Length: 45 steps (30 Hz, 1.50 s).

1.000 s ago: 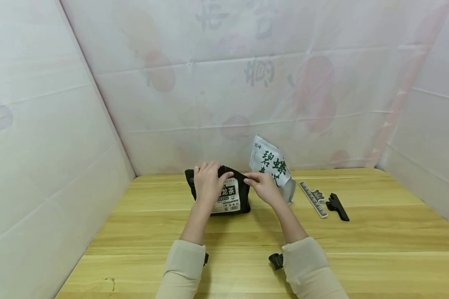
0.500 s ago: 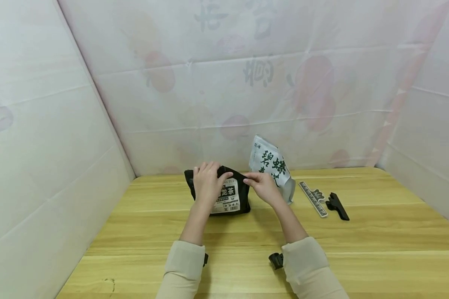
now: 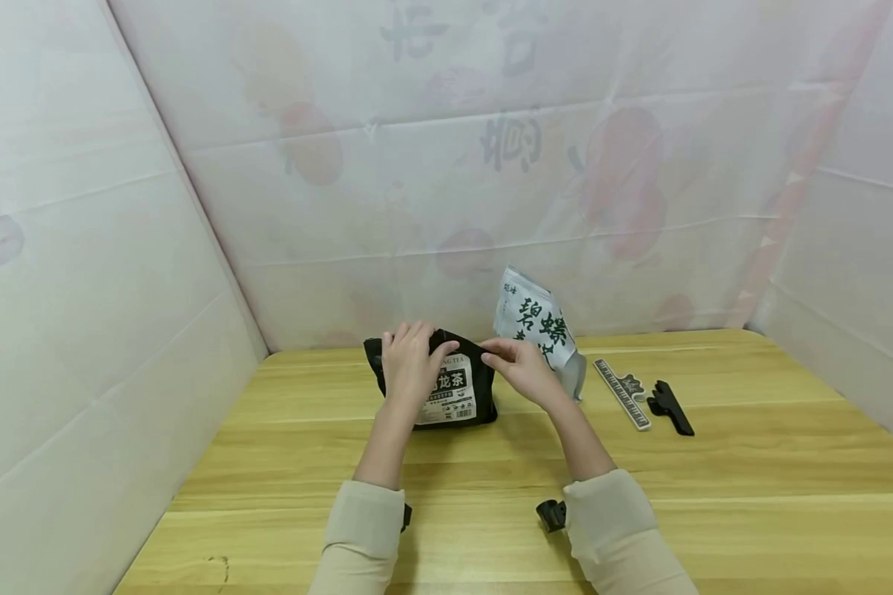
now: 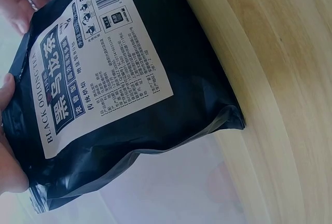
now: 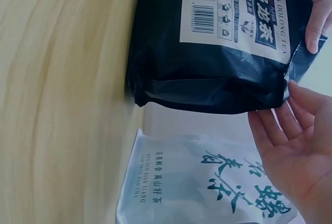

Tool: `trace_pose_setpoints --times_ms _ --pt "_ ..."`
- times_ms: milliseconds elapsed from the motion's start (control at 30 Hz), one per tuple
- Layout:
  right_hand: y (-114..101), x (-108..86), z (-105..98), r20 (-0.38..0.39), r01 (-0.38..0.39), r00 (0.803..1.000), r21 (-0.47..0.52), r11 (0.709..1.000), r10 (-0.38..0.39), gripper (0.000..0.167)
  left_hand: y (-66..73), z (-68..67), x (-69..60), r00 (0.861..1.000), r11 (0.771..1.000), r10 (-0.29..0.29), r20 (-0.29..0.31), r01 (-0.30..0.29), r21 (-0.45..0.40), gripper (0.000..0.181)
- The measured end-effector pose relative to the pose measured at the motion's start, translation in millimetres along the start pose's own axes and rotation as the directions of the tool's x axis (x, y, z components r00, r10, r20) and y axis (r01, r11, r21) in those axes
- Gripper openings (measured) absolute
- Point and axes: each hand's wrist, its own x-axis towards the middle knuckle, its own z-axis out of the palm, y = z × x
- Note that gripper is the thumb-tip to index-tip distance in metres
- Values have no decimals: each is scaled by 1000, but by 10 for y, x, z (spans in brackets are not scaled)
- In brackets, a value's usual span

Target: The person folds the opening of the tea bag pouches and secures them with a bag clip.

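Standing: black oolong bag (image 3: pixel 457 388) was on its base on the wood table (image 3: pixel 268 496), front and centre, with the white tea bag (image 3: pixel 539 322) near its right side.
Left hand (image 3: pixel 408 368): had a proper grip on the upper edge, thumb on the front and fingers over the top.
Right hand (image 3: pixel 524 372): pinched the top right corner between thumb and finger, other fingers loosely spread behind it.
Bag feel: looked like soft, thin film with a bit of sheen, so I'd have guessed kinda slippery and easy to crease. The lower part bulged, so probably some weight in there, nothing crazy. Contents were out of sight, so no clue how fragile.
Best hold: top edge, honestly, one hand near each corner. Squeezing around the pale label (image 4: pixel 98 68) would likely have just dented it.
Bag mouth: couldn't tell if it was sealed.
Clips: piano-key clip (image 3: pixel 625 397) and black clip (image 3: pixel 671 407) lay side by side over on the right, untouched.
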Motion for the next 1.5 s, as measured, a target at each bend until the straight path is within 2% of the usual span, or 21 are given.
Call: trace_pose_setpoints --times_ms 200,433,467,567,833,1000,1233,1500 --pt "-53 17 41 -23 73 997 31 997 -72 26 -2 -5 8 1000 1000 -4 0 4 -22 40" --pt "-441 -135 35 -56 84 995 9 996 -83 18 15 -2 8 999 999 -32 21 32 -14 42" --pt "-445 -137 35 -56 79 995 9 997 -78 17 20 -7 8 999 999 -35 23 35 -15 42" --pt "-426 -128 38 -60 72 996 10 997 -71 15 30 -15 8 999 999 -41 28 41 -15 42" --pt "-72 9 69 -58 84 995 34 996 -82 18 36 -20 11 999 999 -35 28 35 -12 42" --pt "-56 16 68 -42 76 996 37 996 -74 24 29 -13 11 1000 1000 -28 12 28 -7 42" --pt "-65 14 69 -25 67 997 20 998 -67 19 18 -4 9 1000 1000 -19 -6 19 -7 41" --pt "-88 13 87 -39 55 998 20 998 -54 19 15 -6 8 1000 1000 -20 -21 20 -7 39"
